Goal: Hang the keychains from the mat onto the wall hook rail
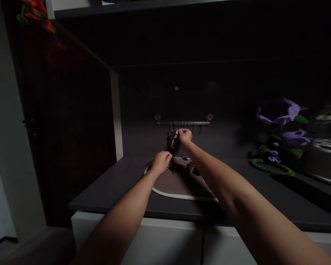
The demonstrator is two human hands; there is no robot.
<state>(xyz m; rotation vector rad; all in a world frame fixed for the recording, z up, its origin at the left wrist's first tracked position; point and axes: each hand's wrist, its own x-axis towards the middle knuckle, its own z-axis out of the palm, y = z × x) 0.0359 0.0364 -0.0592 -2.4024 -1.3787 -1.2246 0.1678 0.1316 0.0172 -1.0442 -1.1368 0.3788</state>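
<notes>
Two bare forearms, the right one [237, 186] and the left one [135, 206], reach forward from the bottom edge. At their ends, the thumb and forefinger of the right hand [185, 135] are pinched on the upper right side of a small bunch of silver metal keys with a pink looped strap [173, 142]. The bunch hangs left of these fingertips, the loop dangling lower than them. The left hand [160, 162] is lower, its fingers curled and the fingertips drawn together just below the loop; I cannot tell whether they grip anything.

Right above the keys runs a clear, slim horizontal rail [183, 123] with small hooks, fixed to a dark grey back panel [231, 84]. Beneath the hands, a rounded brown mat with a white border [168, 186] bears several small dark objects [176, 168], too shadowed to identify. The mat lies on a dark grey countertop [113, 191] above white cabinet fronts [165, 239]. Farther right, purple fabric-like flowers with green leaves [280, 112] stand beside a shiny, pale rounded vessel [329, 147]. Orange-red flowers [38, 11] hang at upper left.
</notes>
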